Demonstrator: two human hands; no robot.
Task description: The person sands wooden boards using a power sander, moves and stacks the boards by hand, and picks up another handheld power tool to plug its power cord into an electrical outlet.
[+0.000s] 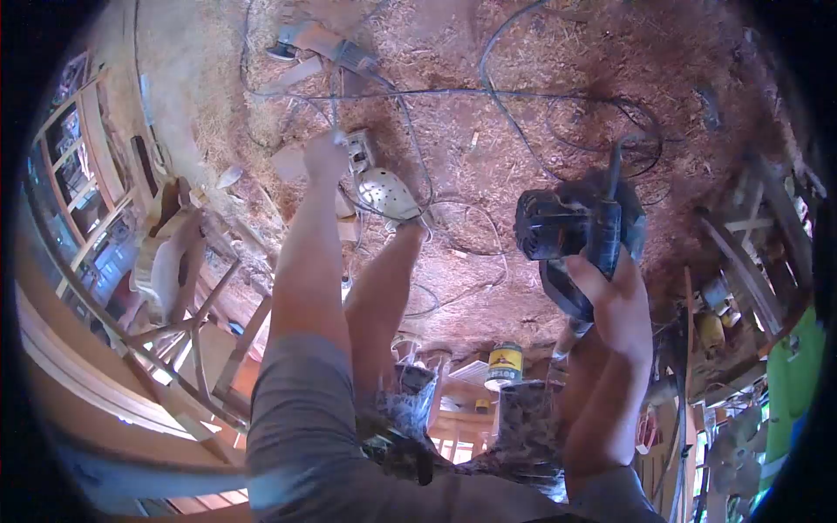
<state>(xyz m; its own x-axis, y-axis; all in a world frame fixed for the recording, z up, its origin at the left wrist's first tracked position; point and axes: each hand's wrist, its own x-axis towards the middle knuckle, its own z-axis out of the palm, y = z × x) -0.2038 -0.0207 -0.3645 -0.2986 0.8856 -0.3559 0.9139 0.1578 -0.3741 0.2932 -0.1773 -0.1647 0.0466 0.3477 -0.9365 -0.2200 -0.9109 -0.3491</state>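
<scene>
My right hand (614, 301) is wrapped round the handle of a dark corded power tool (571, 222). It looks like a circular saw, but its blade side is hidden. My left hand (325, 159) is closed beside a pale socket box (358, 151) on the ground. A dark cord runs up from its fingertips, and what looks like a power plug is pinched there, mostly hidden by the fingers. Just below the box is my foot in a cream clog with holes (388, 193).
Cables (453, 91) loop across the sawdust-covered ground. Another corded power tool (327, 45) lies beyond the socket box. A yellow-labelled can (505, 364) stands near my legs. Wooden frame pieces (187, 327) crowd the left, and timber (741, 266) leans at right.
</scene>
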